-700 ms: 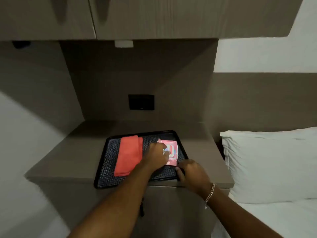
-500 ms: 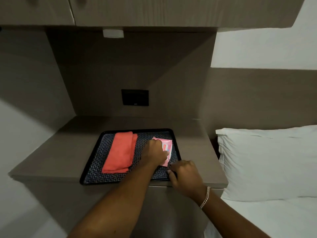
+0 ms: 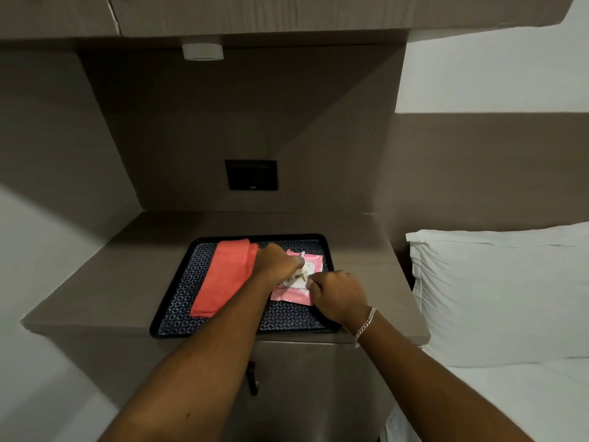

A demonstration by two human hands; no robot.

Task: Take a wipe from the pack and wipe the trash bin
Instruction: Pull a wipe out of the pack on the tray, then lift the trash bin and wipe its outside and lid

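Since the earlier frames, a wipe (image 3: 298, 275) has come partly out of the pack (image 3: 294, 291), where before only the pack's pink top showed beside the left hand. Both hands have also drawn closer together over the pack.

The left hand (image 3: 277, 264) reaches across the tray (image 3: 178, 295) with its fingers (image 3: 294, 272) pressed together, pinching the crumpled pale wipe just above the pack's opening. The wipe's lower end still touches the pack. The right hand (image 3: 338, 296) rests on the pack's right edge, fingers (image 3: 314, 283) curled down onto it; whether they grip the pack or only press on it cannot be told. A bracelet (image 3: 366, 325) sits on the right wrist.

The pack lies flat on the right half of the tray, pink with a white patch in its middle. A folded red cloth (image 3: 224, 275) lies on the tray's left half, just beside the left hand and apart from the pack. The tray is black-rimmed with a blue patterned floor and sits on the table (image 3: 105, 282), its front edge at the table's front edge.

Behind the table, a dark panel (image 3: 251, 174) is set in the back wall, and a small white fitting (image 3: 202, 52) hangs under the cabinet (image 3: 287, 14) above. A pillow (image 3: 503, 291) lies on the bed (image 3: 510, 400) to the right of the table. A dark handle (image 3: 252, 376) shows on the table's front below the tray. No trash bin is in view.
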